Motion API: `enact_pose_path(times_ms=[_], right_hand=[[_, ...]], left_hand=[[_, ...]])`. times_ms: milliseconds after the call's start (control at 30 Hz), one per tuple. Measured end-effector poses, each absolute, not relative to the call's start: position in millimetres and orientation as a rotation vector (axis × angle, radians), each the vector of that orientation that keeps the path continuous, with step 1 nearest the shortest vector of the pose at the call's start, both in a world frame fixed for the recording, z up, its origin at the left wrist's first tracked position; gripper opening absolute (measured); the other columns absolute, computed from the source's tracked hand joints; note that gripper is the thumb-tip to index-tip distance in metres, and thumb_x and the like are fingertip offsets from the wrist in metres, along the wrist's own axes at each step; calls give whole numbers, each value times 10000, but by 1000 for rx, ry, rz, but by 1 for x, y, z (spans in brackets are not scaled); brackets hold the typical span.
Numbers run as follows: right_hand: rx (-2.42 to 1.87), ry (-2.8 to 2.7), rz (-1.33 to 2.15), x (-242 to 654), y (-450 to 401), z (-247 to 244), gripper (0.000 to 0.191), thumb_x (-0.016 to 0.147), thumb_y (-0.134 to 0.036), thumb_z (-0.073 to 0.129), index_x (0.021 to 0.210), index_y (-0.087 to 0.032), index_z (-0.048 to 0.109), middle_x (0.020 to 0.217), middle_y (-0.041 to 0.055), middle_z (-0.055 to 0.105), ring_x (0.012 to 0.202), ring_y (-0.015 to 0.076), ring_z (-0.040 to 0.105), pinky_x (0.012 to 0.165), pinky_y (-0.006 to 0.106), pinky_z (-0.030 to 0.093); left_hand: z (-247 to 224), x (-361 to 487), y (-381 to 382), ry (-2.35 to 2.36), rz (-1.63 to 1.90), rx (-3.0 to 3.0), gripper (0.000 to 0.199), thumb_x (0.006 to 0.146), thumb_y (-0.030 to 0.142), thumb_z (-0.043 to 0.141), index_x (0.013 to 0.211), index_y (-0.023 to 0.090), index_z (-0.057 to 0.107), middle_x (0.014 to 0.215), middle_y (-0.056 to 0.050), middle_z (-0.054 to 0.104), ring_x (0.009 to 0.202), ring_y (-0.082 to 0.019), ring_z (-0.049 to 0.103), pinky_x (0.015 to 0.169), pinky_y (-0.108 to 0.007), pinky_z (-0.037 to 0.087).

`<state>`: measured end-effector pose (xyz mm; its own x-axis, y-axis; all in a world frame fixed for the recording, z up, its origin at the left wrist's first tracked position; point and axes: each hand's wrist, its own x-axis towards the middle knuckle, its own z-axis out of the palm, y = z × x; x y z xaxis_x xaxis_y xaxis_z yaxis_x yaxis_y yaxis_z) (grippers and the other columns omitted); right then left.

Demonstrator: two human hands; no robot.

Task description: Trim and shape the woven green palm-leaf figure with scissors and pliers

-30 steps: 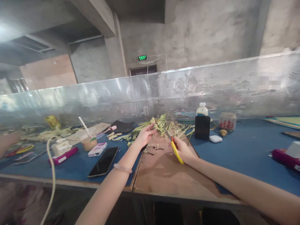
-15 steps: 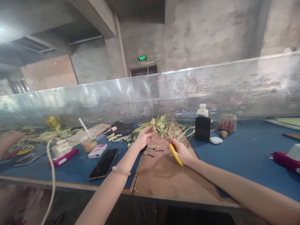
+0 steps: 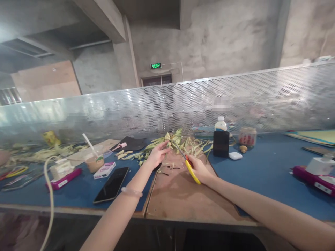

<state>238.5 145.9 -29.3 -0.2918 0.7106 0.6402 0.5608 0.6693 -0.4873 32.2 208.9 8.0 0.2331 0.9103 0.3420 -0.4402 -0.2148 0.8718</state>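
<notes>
My left hand [image 3: 156, 156], with a pale bangle at its wrist, pinches a small pale yellow flower-like piece [image 3: 169, 143] between its fingertips. In my right hand [image 3: 201, 169] is a pair of scissors [image 3: 193, 173] with yellow and red handles. The blades point up and left, towards the piece; whether they touch it I cannot tell. Just beyond both hands lies a heap of pale green leaves and stems [image 3: 195, 146]. Several small dark-ended stems [image 3: 174, 168] lie below my hands on the brown board [image 3: 180, 198].
Left on the blue table are a phone [image 3: 112, 184], a small white-and-purple box [image 3: 104, 170], a cup with a straw [image 3: 94, 163] and a cable [image 3: 49, 198]. To the right are a black case [image 3: 221, 143], a white earbud case [image 3: 235, 156], a jar [image 3: 247, 136] and a purple power strip [image 3: 314, 179].
The view has turned slightly right, so everything sits a little further left. My hands keep nearly the same pose around the piece and scissors. The other person's hand at far left is mostly out of view.
</notes>
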Motion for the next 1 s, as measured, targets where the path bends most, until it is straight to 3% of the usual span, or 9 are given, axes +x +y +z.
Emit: enact_pose_path(times_ms=[1000], right_hand=[[-1026,-1919,193,231,153,-31,173,783,-330,424,670,-202,400,656,-18,476,576,116,415,535,228,313]], left_hand=[[2,18,211,599,1379,1223,435,593,27,692,999,172,631,1012,-63,615,787,-119,591,662,-215,462]])
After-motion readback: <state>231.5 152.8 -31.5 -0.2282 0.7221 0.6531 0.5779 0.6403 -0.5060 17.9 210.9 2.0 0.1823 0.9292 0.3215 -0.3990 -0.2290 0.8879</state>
